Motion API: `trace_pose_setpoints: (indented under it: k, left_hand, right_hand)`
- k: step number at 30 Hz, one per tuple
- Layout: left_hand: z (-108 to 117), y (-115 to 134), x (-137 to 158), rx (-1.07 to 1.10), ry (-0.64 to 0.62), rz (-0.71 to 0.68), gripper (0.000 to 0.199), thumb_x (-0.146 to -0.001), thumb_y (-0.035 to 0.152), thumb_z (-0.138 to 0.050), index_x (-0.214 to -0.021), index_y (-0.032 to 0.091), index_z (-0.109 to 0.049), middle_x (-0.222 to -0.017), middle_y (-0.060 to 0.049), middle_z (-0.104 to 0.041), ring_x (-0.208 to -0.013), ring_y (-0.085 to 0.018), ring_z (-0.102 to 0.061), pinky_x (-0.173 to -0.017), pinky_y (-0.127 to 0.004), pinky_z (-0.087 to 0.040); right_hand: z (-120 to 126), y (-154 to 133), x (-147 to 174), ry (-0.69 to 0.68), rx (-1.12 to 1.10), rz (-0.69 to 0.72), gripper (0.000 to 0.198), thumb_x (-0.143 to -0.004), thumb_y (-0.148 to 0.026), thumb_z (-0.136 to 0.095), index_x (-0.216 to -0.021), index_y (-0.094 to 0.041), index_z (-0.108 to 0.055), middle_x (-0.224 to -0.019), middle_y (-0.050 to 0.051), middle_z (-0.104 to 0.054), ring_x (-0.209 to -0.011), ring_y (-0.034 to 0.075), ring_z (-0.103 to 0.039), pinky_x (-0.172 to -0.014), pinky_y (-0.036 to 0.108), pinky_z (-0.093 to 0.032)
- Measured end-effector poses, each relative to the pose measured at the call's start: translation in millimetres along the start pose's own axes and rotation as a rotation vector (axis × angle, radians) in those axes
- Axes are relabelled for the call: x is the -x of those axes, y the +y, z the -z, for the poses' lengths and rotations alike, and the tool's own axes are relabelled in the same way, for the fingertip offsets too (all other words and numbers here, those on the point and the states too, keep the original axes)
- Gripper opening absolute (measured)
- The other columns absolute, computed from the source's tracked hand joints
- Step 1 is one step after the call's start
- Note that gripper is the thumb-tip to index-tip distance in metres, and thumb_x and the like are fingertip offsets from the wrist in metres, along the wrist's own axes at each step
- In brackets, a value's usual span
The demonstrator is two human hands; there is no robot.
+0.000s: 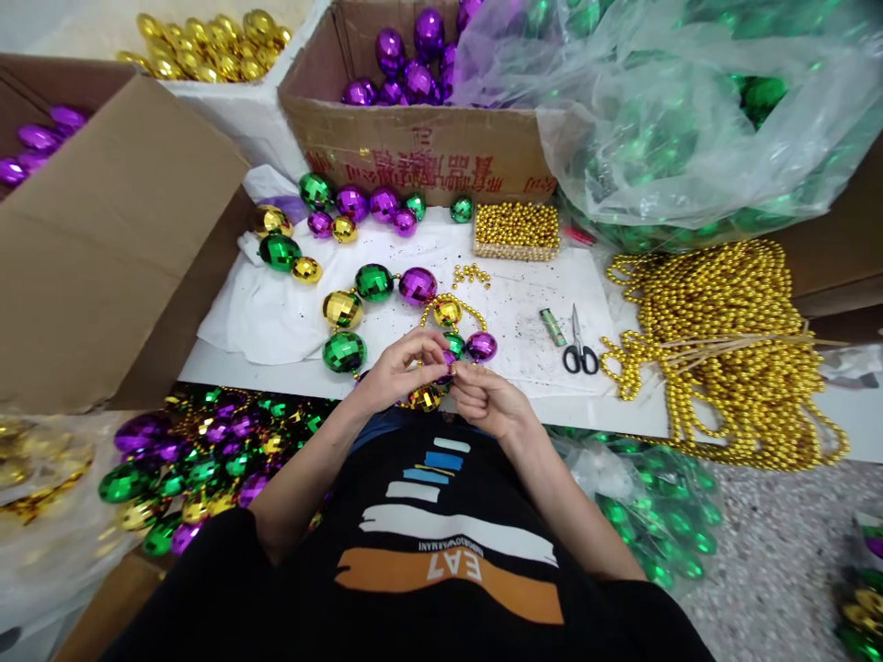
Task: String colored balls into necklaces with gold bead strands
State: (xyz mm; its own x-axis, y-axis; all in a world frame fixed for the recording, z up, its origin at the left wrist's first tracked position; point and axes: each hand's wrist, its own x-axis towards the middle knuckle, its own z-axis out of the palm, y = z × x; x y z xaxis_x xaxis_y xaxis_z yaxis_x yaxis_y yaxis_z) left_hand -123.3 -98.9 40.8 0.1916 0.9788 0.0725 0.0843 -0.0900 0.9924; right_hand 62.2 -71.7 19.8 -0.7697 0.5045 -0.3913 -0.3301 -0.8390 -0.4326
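Note:
Close to my body at the table's front edge, my left hand (408, 366) pinches a small shiny purple bead (447, 360), partly covered by the fingers. My right hand (491, 397) meets it from the other side, thumb and forefinger closed at the bead's edge; what they grip is too small to make out. Around the hands lies a necklace of large faceted beads, with a green bead (373, 282), a purple bead (418, 286) and a gold bead (343, 310). A string of small gold beads (471, 305) loops just beyond my fingers, near another purple bead (481, 346).
Black scissors (580, 357) and a small green tube (552, 327) lie to the right. Behind stands a box of tiny gold beads (517, 230). Gold bead strands (724, 340) pile at far right. Cardboard boxes (420, 152) and a plastic bag (690, 119) line the back.

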Motion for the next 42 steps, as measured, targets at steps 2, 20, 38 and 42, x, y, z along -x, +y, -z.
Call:
trace_pose_setpoints:
  k: [2,20,38,42]
  left_hand:
    - [-2.0,1.3,1.5,-0.150,-0.015,-0.066,0.014,-0.082,0.029,-0.071,-0.089,0.017,-0.065,-0.111,-0.008,-0.057,-0.085,-0.013,-0.058,-0.081,-0.029,-0.050]
    - [-6.6,0.3,-3.4,0.432,0.176,0.269,0.024,-0.085,0.040,-0.064,-0.084,0.016,-0.062,-0.100,-0.005,-0.063,-0.069,-0.011,-0.059,-0.075,-0.027,-0.047]
    - [0.1,-3.6,-3.5,0.474,0.098,0.253,0.039,-0.091,0.054,-0.053,-0.100,0.019,-0.067,-0.101,-0.007,-0.065,-0.069,-0.012,-0.058,-0.069,-0.028,-0.050]
    - [-2.0,-1.0,-0.1,0.180,0.004,0.202,0.051,-0.083,0.038,-0.069,-0.131,0.027,-0.057,-0.116,-0.005,-0.061,-0.068,-0.008,-0.057,-0.070,-0.025,-0.050]
  right_hand:
    - [-0.1,2.2,-0.4,0.020,-0.035,0.007,0.029,-0.075,-0.025,-0.077,-0.074,-0.019,-0.048,-0.047,-0.014,-0.016,-0.042,0.003,-0.005,-0.034,0.013,-0.011]
    - [-5.2,8.1,1.6,0.154,-0.035,0.100,0.034,-0.067,-0.025,-0.084,-0.072,-0.017,-0.051,-0.046,-0.014,-0.017,-0.041,0.002,-0.006,-0.033,0.012,-0.013]
    - [-2.5,15.0,-1.2,0.174,-0.089,0.089,0.030,-0.071,-0.021,-0.080,-0.071,-0.018,-0.050,-0.046,-0.014,-0.018,-0.040,0.002,-0.007,-0.033,0.012,-0.013]
    - [-3.9,15.5,-1.3,0.217,-0.091,0.098,0.033,-0.067,-0.022,-0.082,-0.070,-0.018,-0.050,-0.045,-0.014,-0.018,-0.040,0.002,-0.007,-0.033,0.013,-0.012]
